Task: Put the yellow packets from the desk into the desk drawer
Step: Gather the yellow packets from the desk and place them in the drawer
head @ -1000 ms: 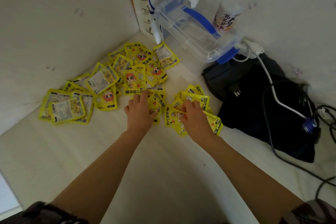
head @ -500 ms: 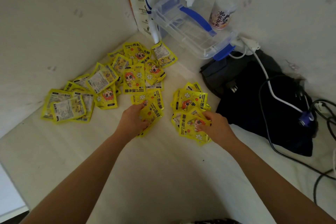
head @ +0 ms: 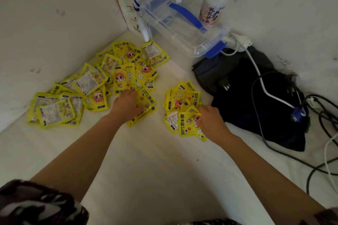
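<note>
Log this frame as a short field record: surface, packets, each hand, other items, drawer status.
surface: white desk in a corner between white walls
packets: yellow packets in a large loose spread on the left and a small pile on the right
left hand: left hand lies on packets at the spread's near edge; grip unclear
right hand: right hand on the small pile's near packets; grip unclear
other items: clear plastic box, cup, black bag, cables
drawer: not in view
</note>
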Tool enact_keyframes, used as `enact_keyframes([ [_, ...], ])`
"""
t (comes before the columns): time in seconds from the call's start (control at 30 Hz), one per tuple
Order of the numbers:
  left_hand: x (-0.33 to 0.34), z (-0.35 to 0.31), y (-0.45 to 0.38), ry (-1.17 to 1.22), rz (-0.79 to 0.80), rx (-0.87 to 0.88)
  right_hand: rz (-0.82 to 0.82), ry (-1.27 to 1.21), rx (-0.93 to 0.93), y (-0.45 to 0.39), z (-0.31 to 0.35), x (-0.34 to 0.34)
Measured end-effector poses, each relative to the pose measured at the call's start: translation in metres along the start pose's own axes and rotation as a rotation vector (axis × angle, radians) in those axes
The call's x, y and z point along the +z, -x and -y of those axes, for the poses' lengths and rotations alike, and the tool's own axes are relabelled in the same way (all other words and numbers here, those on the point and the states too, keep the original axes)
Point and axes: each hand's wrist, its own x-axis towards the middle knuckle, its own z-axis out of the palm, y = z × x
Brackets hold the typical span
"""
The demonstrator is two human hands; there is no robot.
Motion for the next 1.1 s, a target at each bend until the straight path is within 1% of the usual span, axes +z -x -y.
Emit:
enact_keyframes([
  [0.1,0.0,-0.002,-0.001,0.0,-0.017,-0.025,0.031,0.047,-0.003,0.002,0.005,-0.004],
  [0.27,0.007,-0.007,0.015,0.061,-0.098,-0.095,0.053,-0.005,-0.03,0.008,0.009,-0.004],
  [0.33,0.011,-0.008,0.024,0.074,-0.141,-0.095,0.054,-0.034,-0.032,0.013,0.008,-0.004],
  [0.4,0.014,-0.01,0.036,0.135,-0.18,-0.097,0.066,-0.06,-0.041,0.018,0.006,-0.003],
  [0.47,0.016,-0.013,0.048,0.219,-0.2,-0.136,0.088,-0.12,-0.029,0.026,0.004,-0.004],
  [0.6,0.027,-0.017,0.077,0.39,-0.215,-0.229,0.111,-0.256,0.065,0.045,-0.001,-0.004],
  [0.7,0.038,-0.023,0.104,0.534,-0.242,-0.303,0.089,-0.343,0.147,0.059,-0.006,-0.002],
  [0.8,0.051,-0.031,0.13,0.631,-0.253,-0.352,0.031,-0.421,0.206,0.074,-0.011,0.0],
  [0.9,0.061,-0.039,0.152,0.711,-0.257,-0.369,-0.016,-0.495,0.241,0.092,-0.013,0.003],
  [1.0,0.067,-0.049,0.171,0.752,-0.262,-0.366,-0.044,-0.517,0.259,0.111,-0.011,0.007],
  [1.1,0.073,-0.054,0.185,0.813,-0.24,-0.373,-0.103,-0.563,0.291,0.13,-0.007,0.013],
])
